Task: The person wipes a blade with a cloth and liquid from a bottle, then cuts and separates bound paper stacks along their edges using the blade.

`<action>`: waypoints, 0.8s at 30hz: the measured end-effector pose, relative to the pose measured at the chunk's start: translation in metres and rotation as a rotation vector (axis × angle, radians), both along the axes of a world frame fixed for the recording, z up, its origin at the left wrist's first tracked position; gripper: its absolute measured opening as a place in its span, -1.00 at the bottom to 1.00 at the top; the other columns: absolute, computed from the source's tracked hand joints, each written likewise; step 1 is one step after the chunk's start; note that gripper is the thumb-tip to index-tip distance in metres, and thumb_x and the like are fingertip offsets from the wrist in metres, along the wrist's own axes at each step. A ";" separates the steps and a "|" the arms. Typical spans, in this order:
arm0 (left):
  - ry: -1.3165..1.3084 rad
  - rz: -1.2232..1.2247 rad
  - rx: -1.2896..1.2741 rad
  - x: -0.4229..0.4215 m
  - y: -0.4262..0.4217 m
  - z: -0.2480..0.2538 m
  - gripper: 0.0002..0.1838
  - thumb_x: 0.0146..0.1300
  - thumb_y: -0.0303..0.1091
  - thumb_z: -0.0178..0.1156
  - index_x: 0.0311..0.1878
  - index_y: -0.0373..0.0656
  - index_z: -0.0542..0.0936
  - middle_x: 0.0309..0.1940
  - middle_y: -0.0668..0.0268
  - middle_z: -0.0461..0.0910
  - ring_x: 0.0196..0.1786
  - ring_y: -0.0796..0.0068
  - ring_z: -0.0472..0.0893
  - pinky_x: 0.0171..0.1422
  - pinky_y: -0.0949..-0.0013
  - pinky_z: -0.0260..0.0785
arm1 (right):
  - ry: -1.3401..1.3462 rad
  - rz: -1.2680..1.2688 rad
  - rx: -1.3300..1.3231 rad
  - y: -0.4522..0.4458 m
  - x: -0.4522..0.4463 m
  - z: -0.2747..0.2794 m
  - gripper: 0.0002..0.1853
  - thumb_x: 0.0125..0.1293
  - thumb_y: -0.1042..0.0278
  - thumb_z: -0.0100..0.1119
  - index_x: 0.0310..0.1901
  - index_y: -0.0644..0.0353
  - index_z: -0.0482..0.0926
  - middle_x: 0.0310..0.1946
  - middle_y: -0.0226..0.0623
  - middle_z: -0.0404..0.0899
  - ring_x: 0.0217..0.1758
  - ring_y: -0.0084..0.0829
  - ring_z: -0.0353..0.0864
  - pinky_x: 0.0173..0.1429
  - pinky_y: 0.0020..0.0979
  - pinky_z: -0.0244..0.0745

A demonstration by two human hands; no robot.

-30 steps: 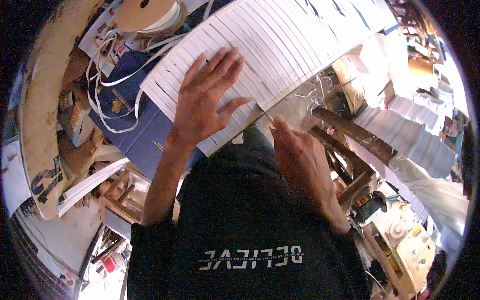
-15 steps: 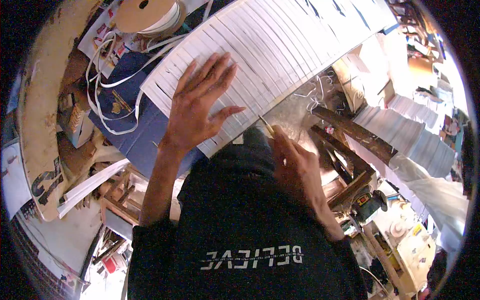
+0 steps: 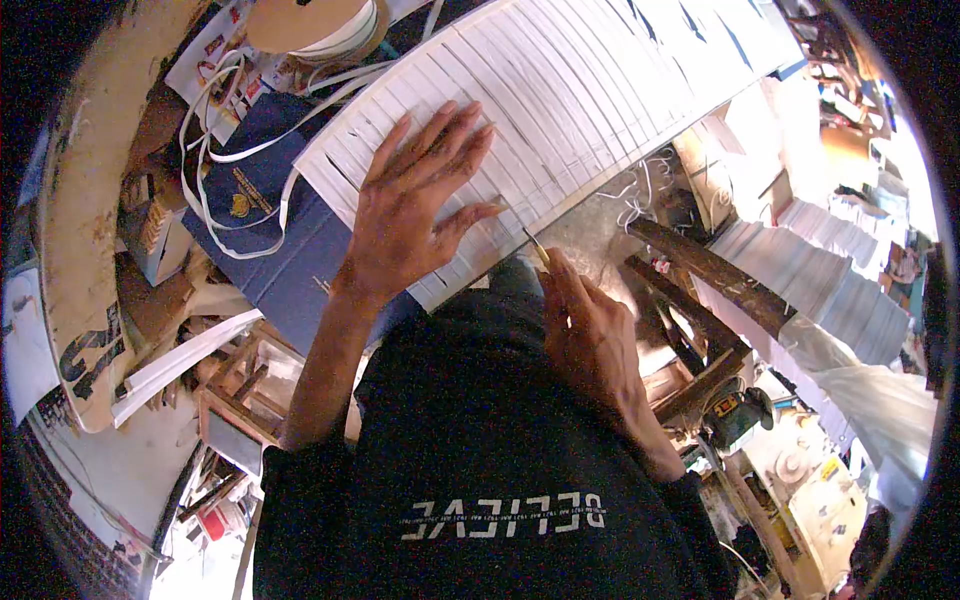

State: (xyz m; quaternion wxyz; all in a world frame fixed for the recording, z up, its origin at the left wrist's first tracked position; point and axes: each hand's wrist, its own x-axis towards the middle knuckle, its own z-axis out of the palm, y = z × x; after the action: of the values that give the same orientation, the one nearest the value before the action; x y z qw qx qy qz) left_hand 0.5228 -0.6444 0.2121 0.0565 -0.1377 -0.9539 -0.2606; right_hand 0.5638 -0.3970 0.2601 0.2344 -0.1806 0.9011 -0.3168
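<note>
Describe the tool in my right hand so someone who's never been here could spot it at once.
Find the long row of white strips at top centre, then follow its lower edge to your right hand. The slim tool pokes from that hand toward the edge, yellowish with a darker narrow tip; unlike the curled white strings nearby, it is straight.

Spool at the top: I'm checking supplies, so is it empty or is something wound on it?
Not empty: the spool has white material wound on it. How full, I cannot tell.
</note>
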 end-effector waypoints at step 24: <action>-0.040 -0.029 -0.040 0.013 -0.012 0.006 -0.26 0.34 0.05 0.26 0.49 -0.11 0.39 0.54 0.19 0.31 0.63 0.28 0.18 0.70 0.03 -0.16 | -0.217 -0.051 -0.010 0.009 0.007 0.012 -0.36 0.39 0.51 0.13 0.49 -0.05 0.30 0.03 0.00 0.70 -0.22 -0.09 0.77 -0.17 -0.19 0.72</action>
State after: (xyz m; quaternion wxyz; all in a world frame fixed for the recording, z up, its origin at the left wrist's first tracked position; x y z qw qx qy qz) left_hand 0.5359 -0.6564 0.2185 0.0306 -0.1475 -0.9577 -0.2452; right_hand 0.5703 -0.3876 0.2716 0.3216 -0.1234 0.8731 -0.3449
